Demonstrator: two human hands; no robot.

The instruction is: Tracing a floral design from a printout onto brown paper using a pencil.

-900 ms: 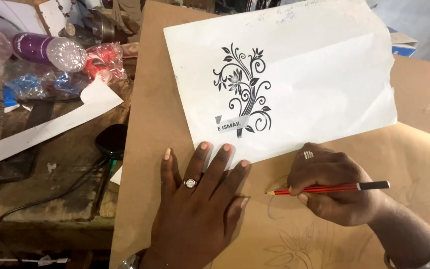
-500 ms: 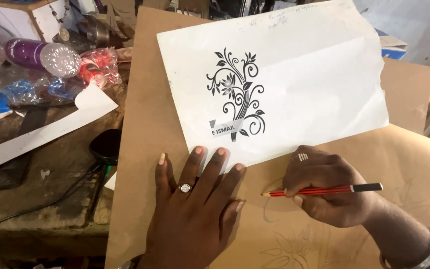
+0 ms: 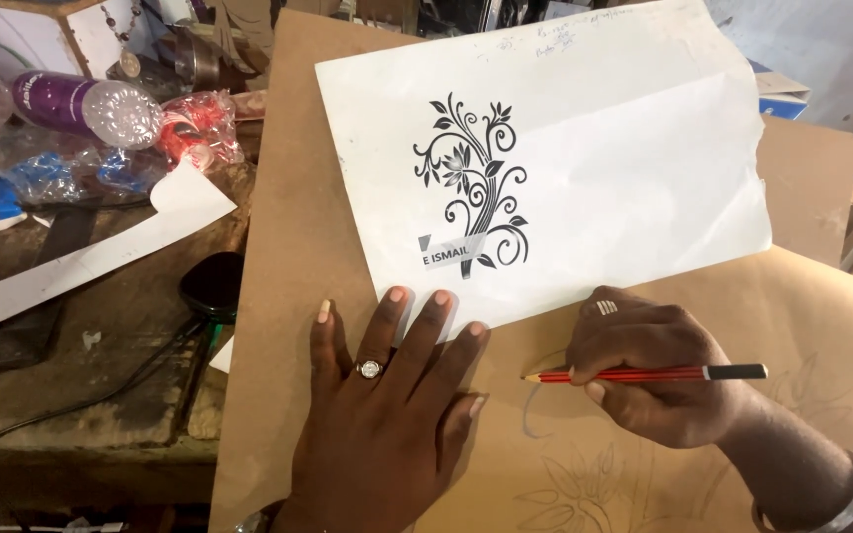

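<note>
A red pencil [image 3: 644,374] with a black end lies nearly level in the right hand [image 3: 659,370], its sharpened tip pointing left and meeting a curved pencil line on the brown board [image 3: 298,227]. The right hand grasps the pencil between thumb and fingers, with a ring on one finger and a metal bangle [image 3: 846,498] at the wrist. Faint pencilled leaf and flower outlines show on the board below and to the right of this hand. The left hand [image 3: 387,415] lies flat and released, palm down, fingers spread on the board; three fingertips overlap the lower edge of a white paper sheet [image 3: 594,178], and a ring sits on one finger. The sheet lies tilted on the board and carries a black printed floral scroll design [image 3: 474,183]. The board rests on a worn counter [image 3: 81,385]. To the left on the counter lie a white paper strip [image 3: 101,257], a black cable [image 3: 71,415], a small dark round object [image 3: 211,286] just beside the board's edge, crumpled clear and red plastic wrappers [image 3: 194,128], and a clear plastic bottle [image 3: 91,104] with a purple label lying on its side.
</note>
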